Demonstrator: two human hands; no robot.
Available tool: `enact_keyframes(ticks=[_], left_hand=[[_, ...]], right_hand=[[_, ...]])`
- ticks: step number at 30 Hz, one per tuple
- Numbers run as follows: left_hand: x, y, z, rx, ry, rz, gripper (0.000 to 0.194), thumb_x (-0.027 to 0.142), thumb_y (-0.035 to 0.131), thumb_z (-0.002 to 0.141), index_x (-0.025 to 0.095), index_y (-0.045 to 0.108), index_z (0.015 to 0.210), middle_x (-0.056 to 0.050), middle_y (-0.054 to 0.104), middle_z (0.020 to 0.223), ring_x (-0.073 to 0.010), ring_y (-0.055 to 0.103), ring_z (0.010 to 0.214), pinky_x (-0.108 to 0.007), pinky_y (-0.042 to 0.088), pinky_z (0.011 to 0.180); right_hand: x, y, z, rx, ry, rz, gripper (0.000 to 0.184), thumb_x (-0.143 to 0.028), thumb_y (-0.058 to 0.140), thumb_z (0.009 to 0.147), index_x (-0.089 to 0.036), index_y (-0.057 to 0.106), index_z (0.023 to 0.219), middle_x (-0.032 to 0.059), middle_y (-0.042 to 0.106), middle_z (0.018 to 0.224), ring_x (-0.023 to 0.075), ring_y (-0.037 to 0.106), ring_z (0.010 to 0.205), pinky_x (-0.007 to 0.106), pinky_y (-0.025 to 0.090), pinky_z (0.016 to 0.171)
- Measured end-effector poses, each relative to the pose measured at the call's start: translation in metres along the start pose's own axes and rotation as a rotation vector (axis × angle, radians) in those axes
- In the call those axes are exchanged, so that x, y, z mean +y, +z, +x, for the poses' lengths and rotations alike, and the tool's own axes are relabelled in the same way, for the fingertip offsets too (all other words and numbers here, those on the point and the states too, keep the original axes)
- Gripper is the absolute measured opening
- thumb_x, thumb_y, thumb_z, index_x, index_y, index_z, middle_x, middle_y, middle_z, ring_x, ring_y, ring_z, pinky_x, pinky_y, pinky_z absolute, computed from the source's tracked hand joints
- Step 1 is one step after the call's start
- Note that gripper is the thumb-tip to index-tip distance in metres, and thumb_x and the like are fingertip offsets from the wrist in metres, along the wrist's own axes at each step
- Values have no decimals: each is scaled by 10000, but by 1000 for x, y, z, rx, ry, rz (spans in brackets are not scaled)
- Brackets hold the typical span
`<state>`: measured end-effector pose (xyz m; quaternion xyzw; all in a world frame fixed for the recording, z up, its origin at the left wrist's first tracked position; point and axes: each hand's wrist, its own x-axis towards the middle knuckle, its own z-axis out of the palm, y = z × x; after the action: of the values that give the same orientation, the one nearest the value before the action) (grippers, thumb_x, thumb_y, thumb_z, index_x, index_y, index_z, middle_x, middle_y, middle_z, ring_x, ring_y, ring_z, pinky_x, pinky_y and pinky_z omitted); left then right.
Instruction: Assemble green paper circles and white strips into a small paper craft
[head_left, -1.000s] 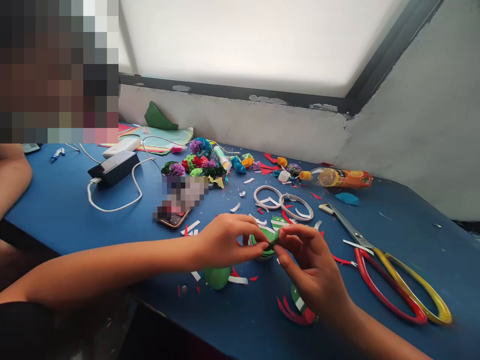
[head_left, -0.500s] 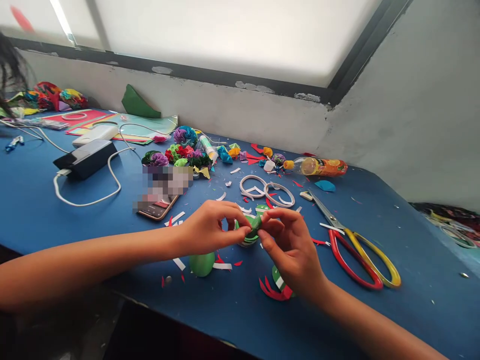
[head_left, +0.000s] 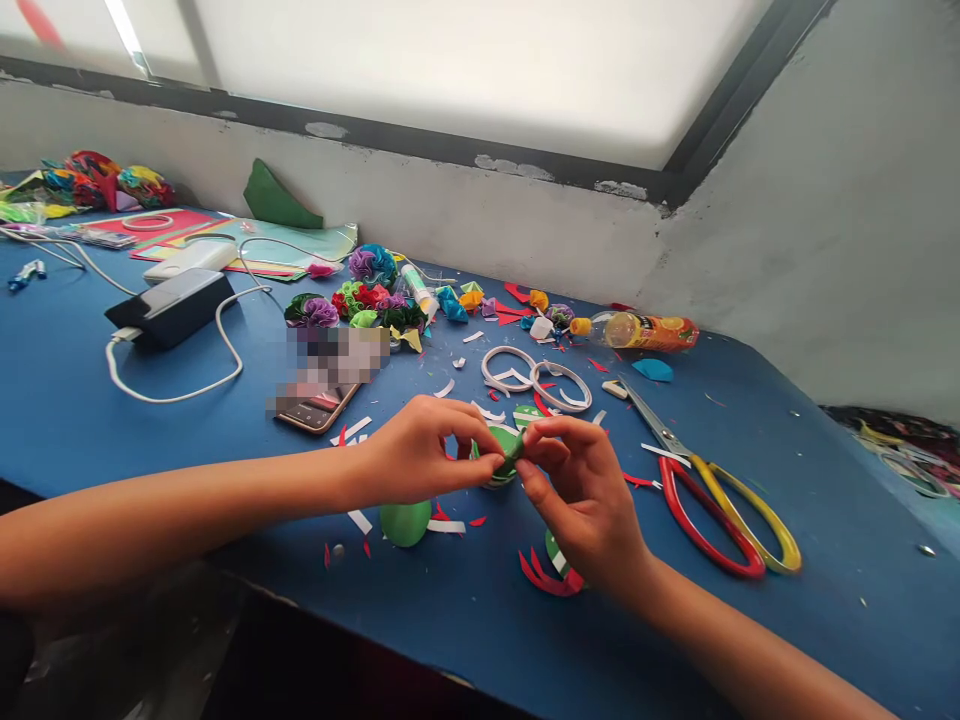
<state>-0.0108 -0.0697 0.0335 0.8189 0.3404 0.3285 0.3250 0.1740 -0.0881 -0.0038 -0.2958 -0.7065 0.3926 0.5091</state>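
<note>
My left hand [head_left: 421,452] and my right hand [head_left: 581,495] meet over the blue table [head_left: 90,400], both pinching one small folded green paper piece [head_left: 513,451] between fingertips. Under it lies a round green and white paper stack [head_left: 496,470], partly hidden by my fingers. A green paper disc [head_left: 405,523] lies just below my left wrist. Red and green curved paper offcuts [head_left: 551,575] lie under my right wrist.
Scissors with red and yellow handles [head_left: 712,495] lie to the right. Two white paper rings [head_left: 536,375], a phone [head_left: 311,408], paper flowers [head_left: 360,300], a glue tube [head_left: 416,290], an orange drink bottle [head_left: 645,330], a power bank with white cable [head_left: 169,310] and coloured sheets [head_left: 247,250] lie farther back.
The view swung left then steadied, so a person at the left edge is out of frame. My hands keep pinching the green piece, almost unmoved.
</note>
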Motion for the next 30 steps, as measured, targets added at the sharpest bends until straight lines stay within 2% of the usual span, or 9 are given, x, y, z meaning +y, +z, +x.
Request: enact_keyframes(ticks=[13,25,30], left_hand=[[-4,1,1,4,62,-3,125,198,584,743,114,676,751,-14,588,684,-5,474,568,-92,387,508],[-2,0,0,-10,29,24,113,201,564,750,121,643,750,-7,584,707,-9,496,599,-83,393,518],[-2,1,0,-10,75,81,95,185,561,736,110,615,714,-4,568,688,-17,482,598,-99,404,528]], right_hand=[[1,0,-1,-33,24,10,331,-117,491,821,-291,412,1092,-15,474,944,27,540,851,165,484,801],[1,1,-1,-30,15,28,334,-112,490,823,-289,411,1094,-16,477,935,17,535,840,149,481,803],[1,1,-1,-31,1,-3,344,-108,494,818,-291,408,1095,-13,478,934,24,546,842,165,491,807]])
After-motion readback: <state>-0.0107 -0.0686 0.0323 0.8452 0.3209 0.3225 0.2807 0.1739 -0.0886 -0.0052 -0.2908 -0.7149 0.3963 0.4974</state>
